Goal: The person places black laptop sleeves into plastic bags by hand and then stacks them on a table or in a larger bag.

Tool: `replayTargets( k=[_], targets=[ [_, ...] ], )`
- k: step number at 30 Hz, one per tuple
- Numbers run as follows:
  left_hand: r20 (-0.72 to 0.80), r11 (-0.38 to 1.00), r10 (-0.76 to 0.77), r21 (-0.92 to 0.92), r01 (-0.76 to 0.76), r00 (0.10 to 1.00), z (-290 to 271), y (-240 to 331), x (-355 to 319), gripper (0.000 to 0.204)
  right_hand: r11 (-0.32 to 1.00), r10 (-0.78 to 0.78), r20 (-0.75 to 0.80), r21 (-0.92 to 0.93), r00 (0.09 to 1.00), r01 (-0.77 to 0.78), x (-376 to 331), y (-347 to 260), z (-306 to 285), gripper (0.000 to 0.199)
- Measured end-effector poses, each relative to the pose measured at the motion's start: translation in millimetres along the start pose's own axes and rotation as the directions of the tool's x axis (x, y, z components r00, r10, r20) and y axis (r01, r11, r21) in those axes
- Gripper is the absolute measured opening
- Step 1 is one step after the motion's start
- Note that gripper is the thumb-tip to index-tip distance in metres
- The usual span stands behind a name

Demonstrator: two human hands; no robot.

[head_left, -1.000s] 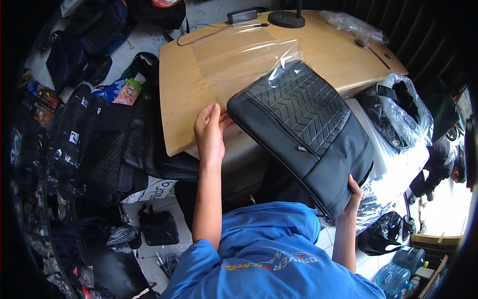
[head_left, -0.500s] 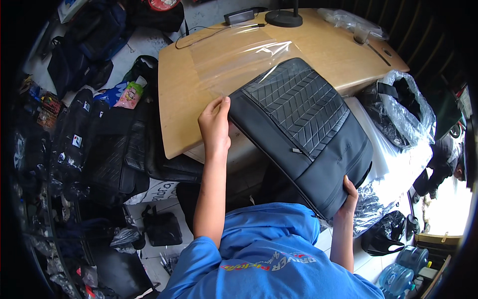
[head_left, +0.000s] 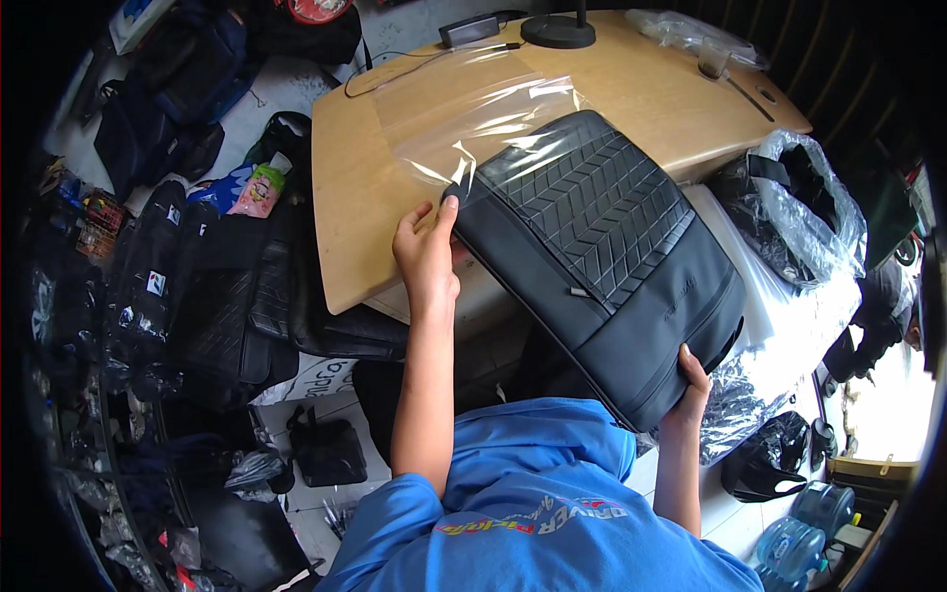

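A black backpack [head_left: 631, 286] with a chevron-quilted front panel lies tilted in front of me, its far end over the table. Clear plastic, apparently a bag [head_left: 473, 128], covers that far end and stretches across the tabletop. At the backpack's far left corner, my left hand [head_left: 428, 259] is closed on the plastic's edge, the thumb against the corner. My right hand [head_left: 688, 395] grips the near right end of the backpack, thumb on top and fingers hidden underneath.
The wooden table [head_left: 355, 217] carries a black stand base [head_left: 558, 32], an adapter with cable and a cup [head_left: 712, 63]. Plastic-wrapped goods [head_left: 789, 217] stand at the right. Several black bags [head_left: 217, 316] crowd the left. Water jugs [head_left: 791, 545] sit at lower right.
The backpack has tipped slightly, and its far end has gone a little further under the plastic. My left thumb has shifted onto its corner. My right hand keeps its grip.
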State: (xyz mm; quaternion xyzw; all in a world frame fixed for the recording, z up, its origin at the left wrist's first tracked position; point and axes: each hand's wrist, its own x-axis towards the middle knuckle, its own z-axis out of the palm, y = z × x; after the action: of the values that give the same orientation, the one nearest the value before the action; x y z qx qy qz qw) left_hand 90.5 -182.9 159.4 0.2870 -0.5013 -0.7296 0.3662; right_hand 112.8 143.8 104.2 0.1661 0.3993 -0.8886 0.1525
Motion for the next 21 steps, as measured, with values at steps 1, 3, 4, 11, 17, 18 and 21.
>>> replayTargets(
  k=[1,3,4,11,17,18,21],
  targets=[
    [0.013,0.999,-0.043,0.023,0.042,0.999,-1,3,-5,0.052,1.0,0.0,0.005,0.001,1.0,0.0,-1,1,0,0.041],
    [0.038,0.996,-0.075,0.045,0.074,0.996,6,17,-19,0.045,1.0,-0.001,0.009,0.002,1.0,0.001,-2,1,2,0.041],
    [0.061,0.992,-0.107,0.067,0.103,0.992,8,18,-24,0.039,0.999,0.008,0.005,0.036,1.0,-0.008,-3,2,4,0.042],
    [0.195,0.943,-0.309,-0.066,0.327,0.931,2,4,-39,0.018,0.998,-0.056,0.013,0.033,0.998,0.055,-21,-2,23,0.04],
    [0.207,0.897,-0.349,-0.209,0.39,0.914,3,6,-34,0.03,0.997,-0.071,0.046,-0.009,0.996,0.072,-40,-18,33,0.039],
    [0.197,0.893,-0.352,-0.222,0.391,0.915,3,7,-34,0.031,0.997,-0.073,0.051,-0.014,0.996,0.074,-43,-20,33,0.039],
    [0.243,0.91,-0.333,-0.17,0.378,0.911,3,4,-36,0.027,0.999,-0.032,0.082,0.013,0.996,0.031,-47,-24,30,0.04]
  ],
)
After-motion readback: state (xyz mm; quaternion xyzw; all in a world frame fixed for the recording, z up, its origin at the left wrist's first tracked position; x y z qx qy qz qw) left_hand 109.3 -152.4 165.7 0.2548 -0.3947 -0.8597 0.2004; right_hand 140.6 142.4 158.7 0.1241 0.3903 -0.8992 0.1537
